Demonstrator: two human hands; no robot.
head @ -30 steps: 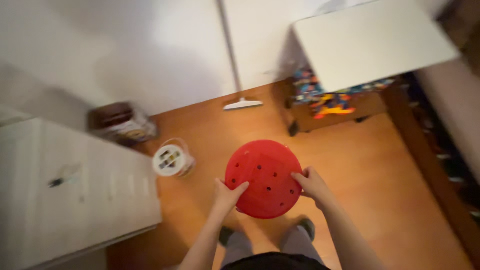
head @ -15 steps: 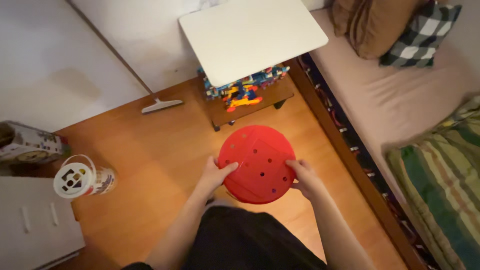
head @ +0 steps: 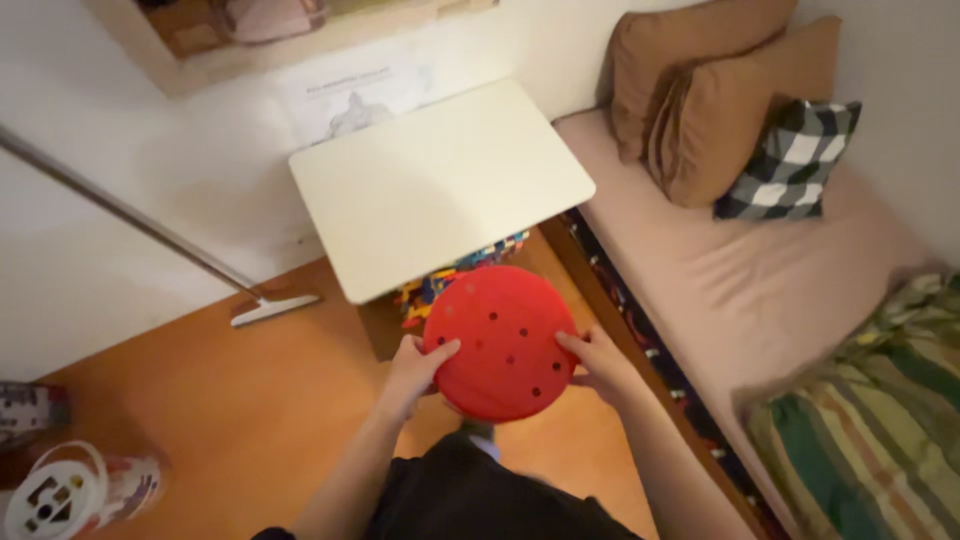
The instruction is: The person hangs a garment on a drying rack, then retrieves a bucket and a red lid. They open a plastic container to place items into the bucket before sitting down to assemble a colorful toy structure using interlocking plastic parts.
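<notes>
While held flat at chest height, a round red perforated stool seat (head: 502, 343) is clamped between left-hand fingers (head: 432, 356) and right-hand fingers (head: 582, 348) at opposite edges, just short of the white counter (head: 440, 185)

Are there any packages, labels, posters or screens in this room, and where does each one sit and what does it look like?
Printed sheet: on the white wall behind the white table; pale rectangle with a grey figure and small print.
Box: on the wooden floor at the far left edge, cut off; pale with dark markings.
Clear plastic tub: on the floor at bottom left; round white lid with shaped holes and a handle.
No screens in view.
</notes>
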